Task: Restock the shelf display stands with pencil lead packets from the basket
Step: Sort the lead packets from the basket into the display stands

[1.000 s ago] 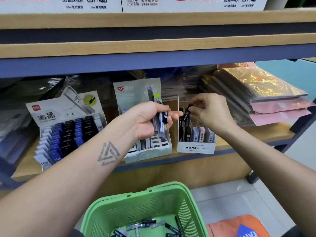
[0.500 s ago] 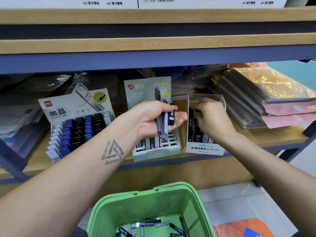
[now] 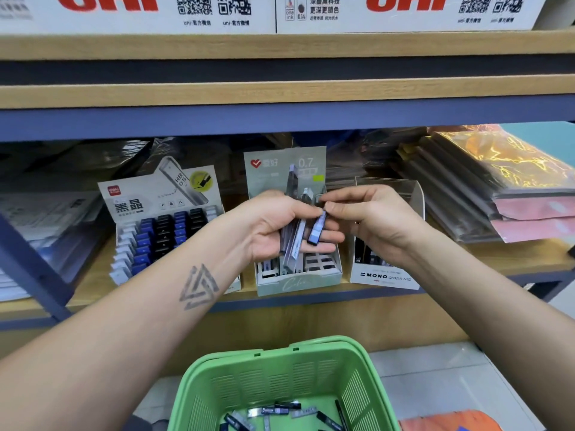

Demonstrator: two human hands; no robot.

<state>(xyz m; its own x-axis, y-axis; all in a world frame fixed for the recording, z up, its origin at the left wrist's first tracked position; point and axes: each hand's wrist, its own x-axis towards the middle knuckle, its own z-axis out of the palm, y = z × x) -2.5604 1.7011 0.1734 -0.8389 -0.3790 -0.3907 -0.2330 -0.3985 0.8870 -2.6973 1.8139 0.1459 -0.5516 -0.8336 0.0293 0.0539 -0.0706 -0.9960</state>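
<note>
My left hand [image 3: 280, 225] holds a small bunch of pencil lead packets [image 3: 294, 241] in its palm, in front of the green 0.7 display stand [image 3: 298, 283]. My right hand [image 3: 373, 219] pinches the top end of one blue-and-black packet [image 3: 317, 227] from that bunch. To the right stands the white Mono stand [image 3: 385, 276], partly hidden by my right wrist. On the left is the stand of blue, black and white packets [image 3: 161, 237]. Below, the green basket [image 3: 280, 377] holds several loose packets [image 3: 280, 413].
Stacked plastic-wrapped folders [image 3: 485, 194] fill the shelf's right side, and paper stacks [image 3: 40, 219] lie at the left. A blue metal shelf post [image 3: 34, 269] slants at the left. White boxes with red lettering [image 3: 273, 10] sit on the shelf above. Tiled floor shows at lower right.
My right hand has come out of the Mono stand and moved left to my left hand, where it now pinches a packet. The view has shifted closer to the shelf.
</note>
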